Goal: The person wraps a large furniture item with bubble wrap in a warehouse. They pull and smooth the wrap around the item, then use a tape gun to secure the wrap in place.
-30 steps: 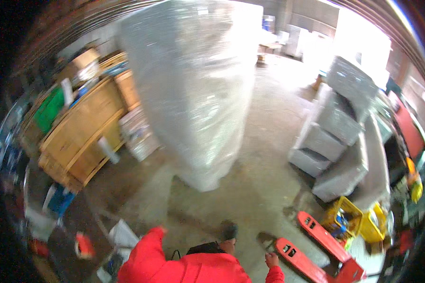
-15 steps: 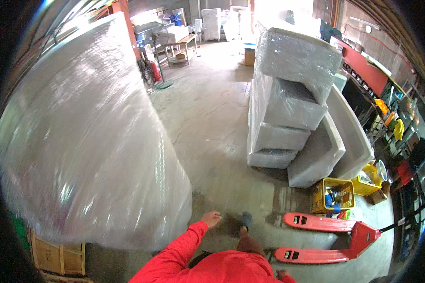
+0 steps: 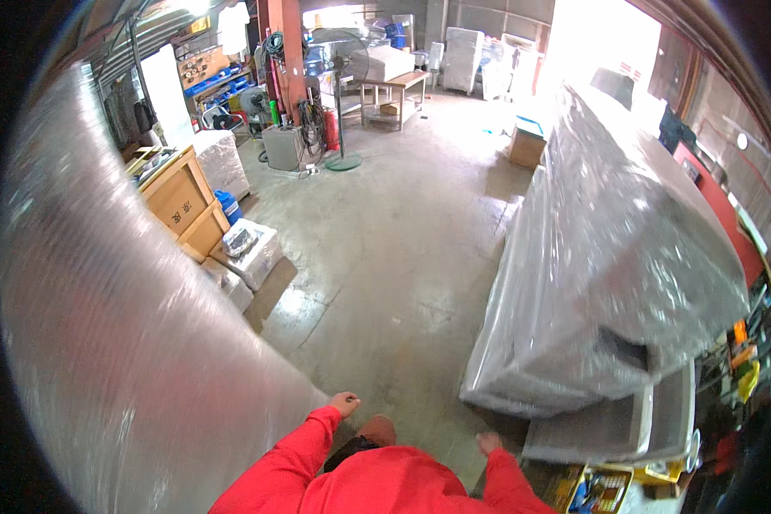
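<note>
My left hand [image 3: 344, 403] is low in front of me in a red sleeve, fingers curled in, with no object visible in it. It is close beside the lower edge of a tall plastic-wrapped load [image 3: 146, 317] on my left; whether it touches the film I cannot tell. My right hand [image 3: 489, 442] hangs lower at my right side, blurred, its fingers not clear. To its right is a stack of plastic-wrapped grey blocks [image 3: 600, 257].
Concrete floor [image 3: 385, 257] runs between the wrapped loads. On the left are a wooden crate [image 3: 178, 201], a wrapped box [image 3: 253, 253] and a standing fan [image 3: 341, 103]. A worktable [image 3: 394, 90] and a carton [image 3: 527, 146] are farther off. A yellow basket [image 3: 604, 488] sits low right.
I have moved forward between the loads, and the wrapped stack on the right is much nearer. The red pallet jack has left the view. My right hand and sleeve show more fully.
</note>
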Demonstrator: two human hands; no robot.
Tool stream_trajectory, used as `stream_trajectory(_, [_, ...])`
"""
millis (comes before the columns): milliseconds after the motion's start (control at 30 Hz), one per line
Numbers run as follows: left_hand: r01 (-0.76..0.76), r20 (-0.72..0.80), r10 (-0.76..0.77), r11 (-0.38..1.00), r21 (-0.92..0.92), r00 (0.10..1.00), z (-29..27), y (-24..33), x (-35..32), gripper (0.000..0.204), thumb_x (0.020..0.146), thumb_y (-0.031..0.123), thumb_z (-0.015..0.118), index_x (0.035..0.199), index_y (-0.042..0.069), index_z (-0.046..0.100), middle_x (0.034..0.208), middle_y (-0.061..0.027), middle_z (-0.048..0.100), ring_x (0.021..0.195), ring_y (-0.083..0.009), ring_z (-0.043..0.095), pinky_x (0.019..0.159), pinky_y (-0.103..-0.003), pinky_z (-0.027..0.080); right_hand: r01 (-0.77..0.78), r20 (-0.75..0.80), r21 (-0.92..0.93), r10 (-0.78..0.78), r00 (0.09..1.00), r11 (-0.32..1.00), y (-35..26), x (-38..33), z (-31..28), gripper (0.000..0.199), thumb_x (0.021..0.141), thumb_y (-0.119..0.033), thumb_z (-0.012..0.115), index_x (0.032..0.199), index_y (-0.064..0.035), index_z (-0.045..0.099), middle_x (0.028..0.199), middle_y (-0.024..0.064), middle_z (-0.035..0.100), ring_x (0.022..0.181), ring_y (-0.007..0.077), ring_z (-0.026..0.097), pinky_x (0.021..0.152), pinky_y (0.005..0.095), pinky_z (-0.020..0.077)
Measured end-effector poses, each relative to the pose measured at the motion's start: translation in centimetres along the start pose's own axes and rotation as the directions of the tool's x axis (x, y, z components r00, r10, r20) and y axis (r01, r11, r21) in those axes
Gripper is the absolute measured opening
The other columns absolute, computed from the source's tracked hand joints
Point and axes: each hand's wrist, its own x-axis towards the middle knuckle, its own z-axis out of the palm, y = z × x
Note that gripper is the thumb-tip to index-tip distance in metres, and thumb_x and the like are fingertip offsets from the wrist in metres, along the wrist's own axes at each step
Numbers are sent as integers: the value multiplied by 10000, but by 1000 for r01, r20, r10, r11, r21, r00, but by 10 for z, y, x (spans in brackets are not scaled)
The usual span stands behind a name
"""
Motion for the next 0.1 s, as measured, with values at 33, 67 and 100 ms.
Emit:
stream_trajectory(33, [4,-17,-5,999,-38,1000,-12,12,30,482,854,459,617,1122,63,682,1097,-168,695,1024,-270,660,920,-415,495,251,-67,-89,-257,964,964,-55,53,-51,479,900,-449,508,916,-9,696,921,215,688,916,353,657,819,493,491])
stream_trajectory(67, [36,-20,-37,997,-68,999,-24,20,56,477,858,454,616,1130,68,680,1100,-167,695,1024,-274,660,928,-414,492,152,-17,68,-152,988,986,-114,96,-99,492,883,-467,551,1000,-12,699,1013,263,672,993,359,651,895,488,473])
stream_trajectory(100, [73,-22,-75,992,-100,997,-34,22,77,473,861,450,614,1139,72,678,1103,-167,695,1025,-277,660,936,-414,489,216,-207,93,-193,959,972,-166,120,-139,474,859,-474,558,996,-55,729,1062,228,669,1028,375,637,922,486,475])
